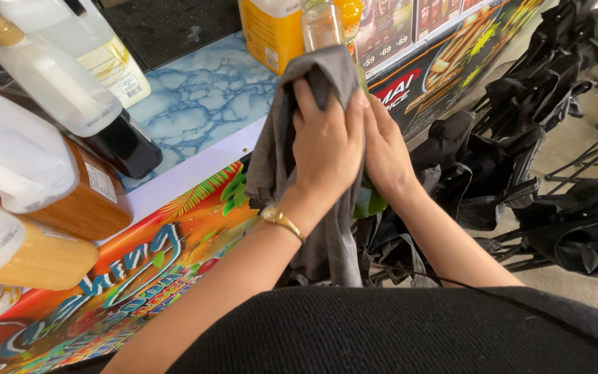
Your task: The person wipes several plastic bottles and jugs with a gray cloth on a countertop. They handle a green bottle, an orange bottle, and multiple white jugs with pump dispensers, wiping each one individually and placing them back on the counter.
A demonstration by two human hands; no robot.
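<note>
Grey cloth (327,76) wraps a glass bottle (322,24) between both hands (354,145).

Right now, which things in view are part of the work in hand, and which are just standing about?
In hand:
- grey cloth, wrapped over the glass bottle
- left hand, pressing the cloth
- right hand, behind it; its grip is partly hidden

Standing about:
- yellow jug
- pump bottle
- amber jugs
- marbled counter
- black folded chairs
</note>
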